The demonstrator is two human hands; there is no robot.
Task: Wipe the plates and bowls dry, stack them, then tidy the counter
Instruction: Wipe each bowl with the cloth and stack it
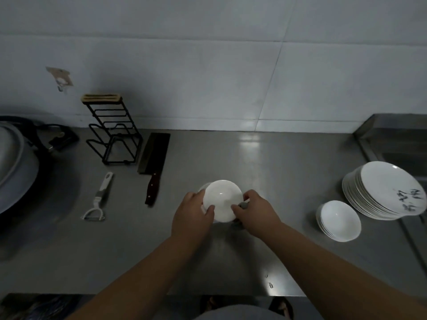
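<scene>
Here, steel counter [277, 181], tiled wall [208, 77]; left hand [194, 213] grips bowl [221, 199], right hand [256, 209] pinches cloth [243, 206]

Left hand [193, 215] and right hand [255, 211], fingers [209, 210] round a bowl [223, 199]

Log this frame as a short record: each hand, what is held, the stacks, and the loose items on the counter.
left hand: grips white bowl at its left rim
right hand: pinches grey cloth against the bowl's right rim
bowl stack: on counter, right of the hands
plate stack: further right; top plate bears dark marks
loose items: cleaver, peeler, black wire rack, all to the left
</scene>
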